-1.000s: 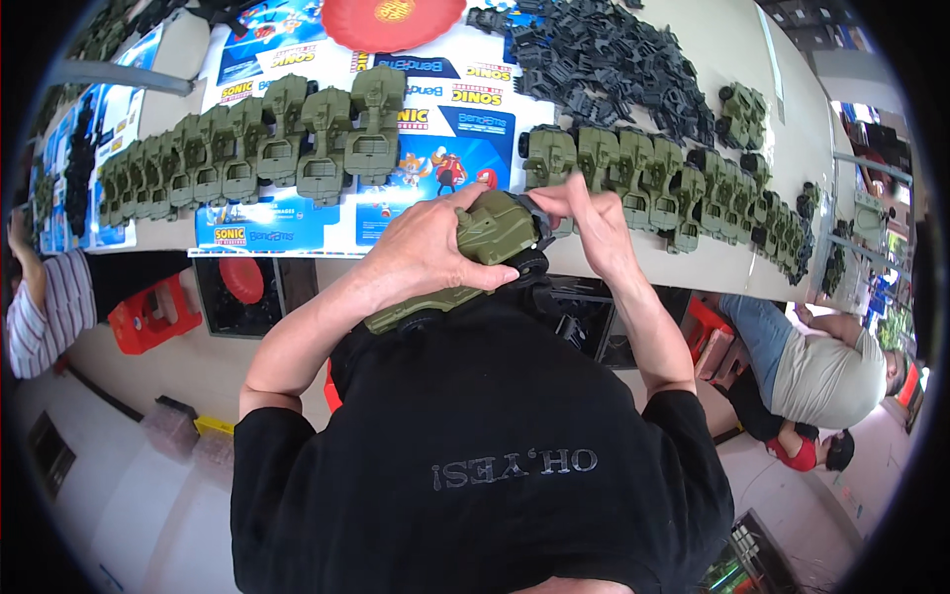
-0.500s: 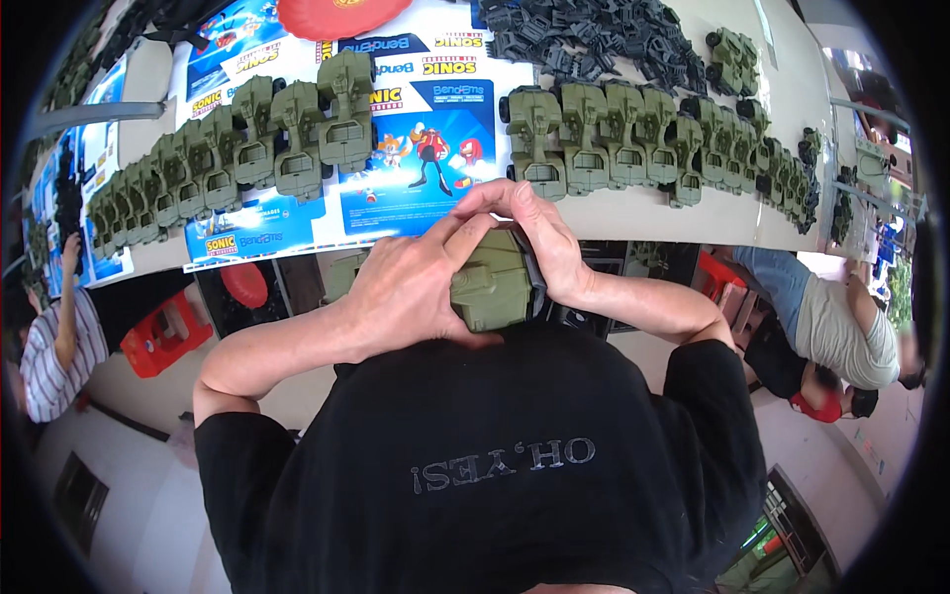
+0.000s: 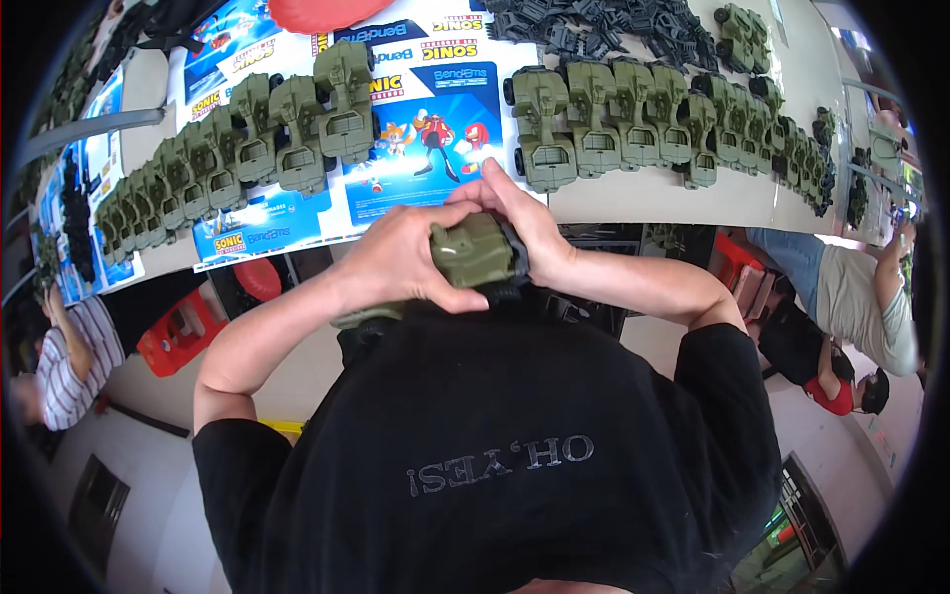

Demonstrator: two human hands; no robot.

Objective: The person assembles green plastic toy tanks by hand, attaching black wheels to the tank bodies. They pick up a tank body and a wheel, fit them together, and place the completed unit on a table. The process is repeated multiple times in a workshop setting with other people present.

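Observation:
An olive-green plastic toy vehicle body (image 3: 473, 252) sits between both my hands, close to my chest and just below the table edge. My left hand (image 3: 401, 262) wraps its left side, thumb pressed along the bottom. My right hand (image 3: 522, 223) grips its right side, where a dark part shows at its edge. A second olive piece (image 3: 366, 317) pokes out under my left wrist. On the white table (image 3: 653, 198) stand two rows of the same green toy vehicles, one row on the left (image 3: 247, 139), one on the right (image 3: 633, 124).
Colourful printed cardboard sheets (image 3: 426, 119) cover the table's middle and left. A heap of dark grey plastic parts (image 3: 604, 25) lies at the back, and a red dish (image 3: 317, 12) at the top edge. Other people sit at the left (image 3: 69, 361) and right (image 3: 851, 307). Red stools stand under the table.
My hands have turned the green toy body, so its short end now faces up, and have drawn it closer to my chest. The view has tilted slightly down the table.

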